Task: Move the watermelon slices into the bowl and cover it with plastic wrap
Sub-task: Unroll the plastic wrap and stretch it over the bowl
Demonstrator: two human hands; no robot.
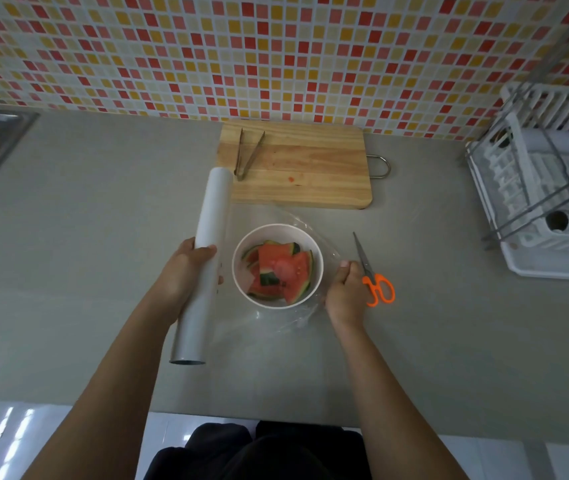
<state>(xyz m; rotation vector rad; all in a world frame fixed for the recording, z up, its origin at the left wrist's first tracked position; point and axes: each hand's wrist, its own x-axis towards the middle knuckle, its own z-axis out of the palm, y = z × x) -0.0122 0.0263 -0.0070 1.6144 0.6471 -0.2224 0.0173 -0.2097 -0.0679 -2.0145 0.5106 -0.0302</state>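
All slices (277,271) in bowl (241,271); my left hand (186,271) grips the roll (203,244), right hand (345,292) pinches wrap (276,323) stretched over, uncut.

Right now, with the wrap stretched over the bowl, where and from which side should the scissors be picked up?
Take the scissors by the orange handle loops, coming from the near side. They lie flat on the counter with loops toward the person and blades pointing away toward the cutting board. The right hand, pinching the plastic wrap, sits just beside the loops, so it must release first.
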